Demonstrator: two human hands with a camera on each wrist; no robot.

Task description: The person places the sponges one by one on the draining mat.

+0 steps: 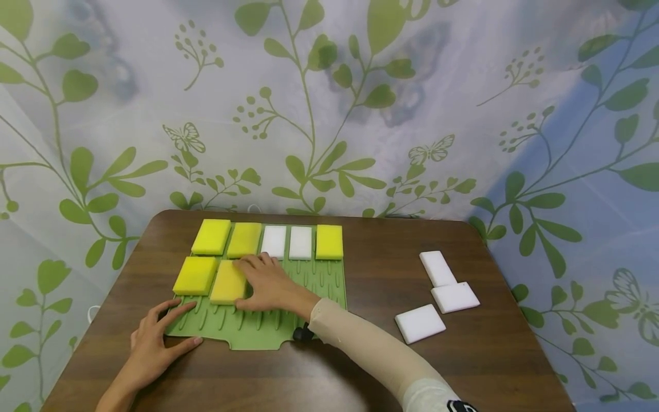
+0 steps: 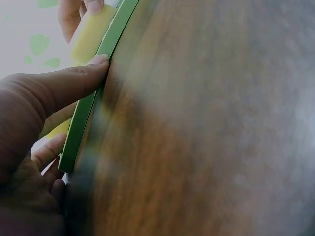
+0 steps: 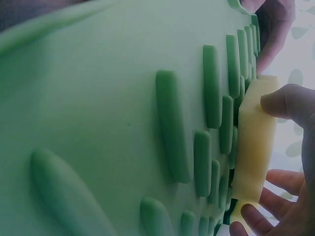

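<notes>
My right hand (image 1: 273, 284) grips a yellow sponge (image 1: 225, 284) from its right side, thumb near the close edge and fingers by the far one. That sponge lies on a green ridged mat (image 1: 254, 339), in its second row. In the right wrist view the thumb presses one end of the sponge (image 3: 257, 142), with the fingers around its other end. My left hand (image 1: 151, 343) rests at the mat's front left corner, fingers spread and loosely bent. The left wrist view shows its thumb against the green mat edge (image 2: 83, 125).
More yellow sponges (image 1: 194, 276) and two white sponge blocks (image 1: 274, 241) are laid out on the mat's back and left part. Three white blocks (image 1: 419, 324) lie on the brown table (image 1: 381, 274) to the right. A leaf-patterned curtain (image 1: 329, 114) hangs behind.
</notes>
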